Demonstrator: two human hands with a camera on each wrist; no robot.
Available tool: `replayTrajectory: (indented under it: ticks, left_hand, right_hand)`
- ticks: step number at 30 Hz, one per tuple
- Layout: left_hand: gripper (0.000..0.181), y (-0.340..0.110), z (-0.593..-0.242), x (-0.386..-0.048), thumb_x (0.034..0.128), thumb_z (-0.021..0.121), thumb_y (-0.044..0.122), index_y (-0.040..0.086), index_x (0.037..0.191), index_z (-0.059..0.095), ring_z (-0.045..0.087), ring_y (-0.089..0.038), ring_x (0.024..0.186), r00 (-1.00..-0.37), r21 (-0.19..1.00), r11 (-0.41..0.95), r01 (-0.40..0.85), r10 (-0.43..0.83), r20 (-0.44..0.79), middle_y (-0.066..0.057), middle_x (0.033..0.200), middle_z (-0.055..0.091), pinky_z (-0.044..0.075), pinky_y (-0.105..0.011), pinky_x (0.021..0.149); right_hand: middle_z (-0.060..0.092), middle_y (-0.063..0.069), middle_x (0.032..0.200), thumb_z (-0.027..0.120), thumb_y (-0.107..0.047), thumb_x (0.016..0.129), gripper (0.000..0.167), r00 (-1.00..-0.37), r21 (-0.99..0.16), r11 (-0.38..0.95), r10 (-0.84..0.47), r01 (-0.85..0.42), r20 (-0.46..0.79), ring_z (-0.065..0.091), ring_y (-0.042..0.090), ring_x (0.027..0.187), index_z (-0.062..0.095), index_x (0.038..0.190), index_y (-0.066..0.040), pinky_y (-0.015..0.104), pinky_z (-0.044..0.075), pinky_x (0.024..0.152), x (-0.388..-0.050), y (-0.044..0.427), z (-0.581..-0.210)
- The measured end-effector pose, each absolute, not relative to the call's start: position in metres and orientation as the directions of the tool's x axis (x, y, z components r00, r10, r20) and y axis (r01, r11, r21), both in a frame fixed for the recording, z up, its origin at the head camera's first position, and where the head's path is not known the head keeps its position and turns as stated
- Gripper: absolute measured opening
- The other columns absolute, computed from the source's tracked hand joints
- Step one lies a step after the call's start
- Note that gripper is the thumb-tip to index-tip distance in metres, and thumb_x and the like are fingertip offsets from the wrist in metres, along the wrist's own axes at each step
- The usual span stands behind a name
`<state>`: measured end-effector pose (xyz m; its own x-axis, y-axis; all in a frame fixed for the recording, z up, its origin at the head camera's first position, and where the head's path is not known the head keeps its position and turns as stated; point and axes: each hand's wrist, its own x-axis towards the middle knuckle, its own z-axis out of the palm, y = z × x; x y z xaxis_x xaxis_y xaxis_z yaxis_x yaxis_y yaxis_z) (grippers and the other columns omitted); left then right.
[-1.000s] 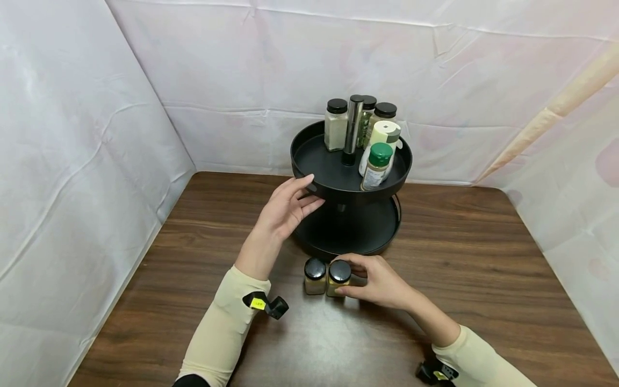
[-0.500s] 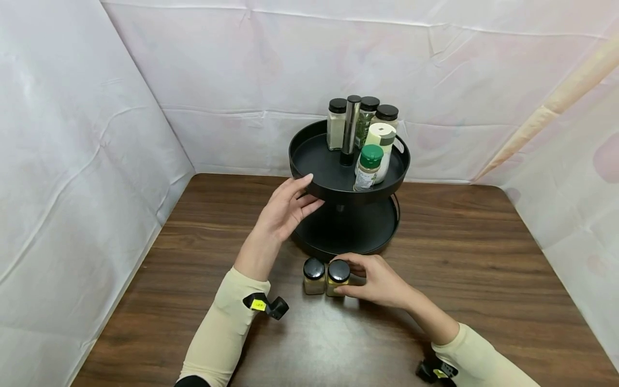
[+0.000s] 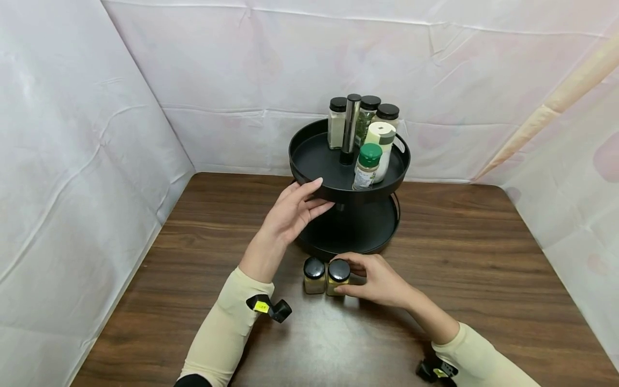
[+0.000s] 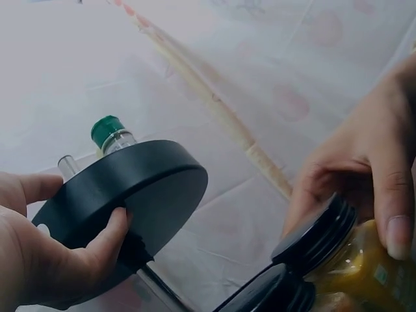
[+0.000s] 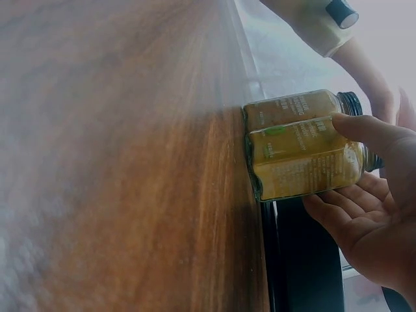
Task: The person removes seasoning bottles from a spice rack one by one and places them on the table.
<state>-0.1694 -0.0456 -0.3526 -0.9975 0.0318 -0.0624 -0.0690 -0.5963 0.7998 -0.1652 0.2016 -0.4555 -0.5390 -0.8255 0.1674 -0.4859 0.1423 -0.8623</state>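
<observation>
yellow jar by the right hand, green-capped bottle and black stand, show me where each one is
Yellow jar [image 5: 309,166], right wrist view, on its glass side.
Green-capped bottle [image 3: 365,174], head view, on its labelled body.
Black stand [image 3: 315,160], head view, on the bare floor of its upper tray.

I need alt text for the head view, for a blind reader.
The left hand grips the upper tray of a black two-tier stand with bottles; the right hand holds one of two jars on a wooden table.

— Cream sleeves [image 3: 217,322] on you, and a black two-tier tray [image 3: 316,164] on the far side!
— Your near right jar [image 5: 305,162] shows yellow! Beyond, one green cap [image 3: 370,154], farther black caps [image 3: 338,104]; brown streaked table [image 3: 483,242]!
</observation>
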Motion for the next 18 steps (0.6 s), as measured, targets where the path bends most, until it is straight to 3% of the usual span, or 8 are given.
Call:
replayTrajectory:
  ticks: [3, 6, 12, 18]
  left_hand:
    - [0.025, -0.036, -0.353, -0.164, 0.1069, 0.059, 0.012, 0.007, 0.131, 0.055, 0.069, -0.030, 0.112, -0.996, 0.808, -0.590, -0.016, -0.061, -0.064, -0.014, 0.124, 0.065, 0.048, -0.050, 0.109]
    - [0.012, -0.042, -0.354, -0.168, 0.1086, 0.059, 0.017, 0.009, 0.118, 0.057, 0.069, -0.028, 0.107, -0.990, 0.814, -0.580, 0.020, -0.125, -0.064, -0.011, 0.117, 0.064, 0.054, -0.045, 0.103]
    - [0.017, -0.049, -0.356, -0.171, 0.1093, 0.061, 0.024, 0.010, 0.117, 0.060, 0.070, -0.022, 0.101, -0.966, 0.825, -0.562, 0.063, -0.241, -0.091, -0.007, 0.110, 0.064, 0.060, -0.034, 0.090]
    - [0.012, -0.044, -0.353, -0.168, 0.1076, 0.063, 0.021, 0.010, 0.109, 0.060, 0.070, -0.024, 0.103, -0.974, 0.813, -0.579, 0.061, -0.212, -0.078, -0.007, 0.111, 0.064, 0.061, -0.038, 0.090]
  right_hand:
    - [0.070, -0.010, 0.128, 0.088, -0.030, 0.091, 0.052, -0.484, -0.867, 0.099, -0.857, -0.489, 0.174, 0.069, 0.015, 0.121, 0.066, 0.137, -0.022, 0.034, 0.056, 0.102, -0.175, 0.216, -0.457]
    - [0.070, -0.010, 0.128, 0.088, -0.031, 0.091, 0.052, -0.489, -0.865, 0.103, -0.854, -0.491, 0.176, 0.069, 0.014, 0.121, 0.066, 0.137, -0.021, 0.034, 0.056, 0.101, -0.175, 0.217, -0.457]
    - [0.071, -0.011, 0.126, 0.088, -0.032, 0.090, 0.052, -0.493, -0.863, 0.108, -0.852, -0.494, 0.176, 0.069, 0.014, 0.120, 0.066, 0.136, -0.026, 0.034, 0.056, 0.101, -0.174, 0.219, -0.458]
    - [0.071, -0.011, 0.126, 0.089, -0.031, 0.090, 0.051, -0.498, -0.869, 0.100, -0.849, -0.484, 0.179, 0.069, 0.014, 0.121, 0.066, 0.136, -0.027, 0.034, 0.056, 0.102, -0.174, 0.220, -0.459]
